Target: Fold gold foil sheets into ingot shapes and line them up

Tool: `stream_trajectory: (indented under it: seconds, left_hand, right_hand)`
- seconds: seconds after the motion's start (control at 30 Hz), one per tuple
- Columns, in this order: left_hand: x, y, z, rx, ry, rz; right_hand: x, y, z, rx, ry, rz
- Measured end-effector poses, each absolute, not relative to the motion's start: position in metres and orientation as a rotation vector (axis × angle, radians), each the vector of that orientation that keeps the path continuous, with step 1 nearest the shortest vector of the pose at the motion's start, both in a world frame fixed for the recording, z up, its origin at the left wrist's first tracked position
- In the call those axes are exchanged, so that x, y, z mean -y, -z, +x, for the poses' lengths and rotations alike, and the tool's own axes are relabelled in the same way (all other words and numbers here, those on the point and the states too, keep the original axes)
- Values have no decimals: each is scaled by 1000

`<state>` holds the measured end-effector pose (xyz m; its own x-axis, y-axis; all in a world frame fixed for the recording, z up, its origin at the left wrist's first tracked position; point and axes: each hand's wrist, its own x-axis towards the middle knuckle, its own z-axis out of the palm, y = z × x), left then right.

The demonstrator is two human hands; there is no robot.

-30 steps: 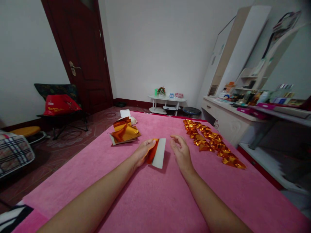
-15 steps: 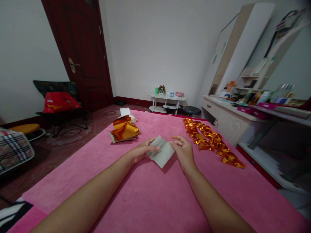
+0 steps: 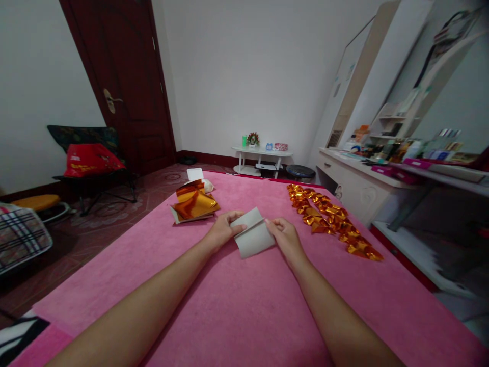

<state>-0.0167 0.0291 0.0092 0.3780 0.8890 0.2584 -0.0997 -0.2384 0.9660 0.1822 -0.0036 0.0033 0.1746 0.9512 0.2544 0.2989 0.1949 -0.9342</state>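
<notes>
A pale grey sheet of paper [image 3: 255,241], with a raised crease across its middle, is held between my two hands just over the pink cloth [image 3: 229,306]. My left hand [image 3: 225,228] pinches its left edge, thumb on top. At the right end of the crease, my right hand [image 3: 282,234] grips the paper between thumb and fingers. Left of my left hand lies a stack of gold foil paper sheets [image 3: 196,204]. Beyond my right hand, several folded gold foil pieces [image 3: 324,211] lie in rows.
A white open container [image 3: 194,175] stands behind the foil stack. Past the far edge are a low white table [image 3: 263,152] and a round dark stool [image 3: 300,172]. A cluttered white dresser [image 3: 355,178] stands right; a chair with a red bag [image 3: 91,160] is at left.
The grey paper has turned between my hands, and its crease now runs more sideways as a raised fold. My right-hand fingers have closed in on the crease's end.
</notes>
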Motion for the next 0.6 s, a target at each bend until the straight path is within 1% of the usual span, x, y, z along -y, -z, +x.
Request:
stream_trajectory:
  seconds: [0.13, 0.3, 0.43, 0.53, 0.6]
  left_hand:
    - [-24, -17, -13, -812, -1084, 1854]
    - [-22, -18, -12, -946, -1169, 2168]
    - [-22, -11, -14, -890, -1133, 2633]
    - [-14, -16, -17, -816, -1086, 2903]
    - [-6, -24, -19, -732, -1195, 3019]
  right_hand:
    - [4, -4, 180, 1229, -906, -1257]
    - [4, -3, 179, 995, -990, -1279]
    - [4, 1, 178, 876, -1074, -1287]
    - [5, 2, 178, 834, -1108, -1278]
    - [6, 2, 179, 818, -1116, -1261]
